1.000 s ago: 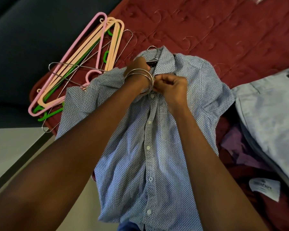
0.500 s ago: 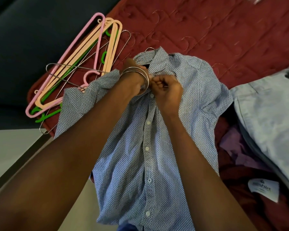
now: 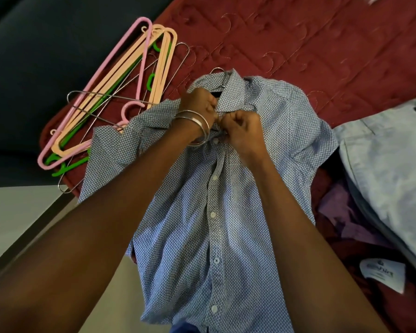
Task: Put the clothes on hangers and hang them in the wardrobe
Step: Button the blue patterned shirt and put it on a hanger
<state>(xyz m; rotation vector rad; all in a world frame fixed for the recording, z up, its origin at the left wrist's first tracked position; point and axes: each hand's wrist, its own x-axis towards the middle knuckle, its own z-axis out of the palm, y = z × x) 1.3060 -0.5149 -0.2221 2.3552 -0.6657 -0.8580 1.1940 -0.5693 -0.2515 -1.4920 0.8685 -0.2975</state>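
Note:
A blue patterned button-up shirt (image 3: 202,224) lies face up on the dark red quilted bed (image 3: 298,44), its hem hanging over the near edge. The wire hook of a metal hanger (image 3: 218,72) sticks out of the collar. My left hand (image 3: 197,102), bangles on its wrist, pinches the shirt's placket just below the collar. My right hand (image 3: 244,127) pinches the opposite edge of the placket beside it, the fingers of both curled tight at the top button. The button itself is hidden by my fingers.
A pile of spare hangers (image 3: 120,97), pink, peach, green and wire, lies at the bed's left corner. A pale grey garment (image 3: 389,159) is at the right, with purple cloth (image 3: 341,212) and a white label (image 3: 382,272) below it. Pale floor (image 3: 10,217) lies left.
Both hands shifted slightly down and left at the collar while working the placket; the shirt and hangers stay put.

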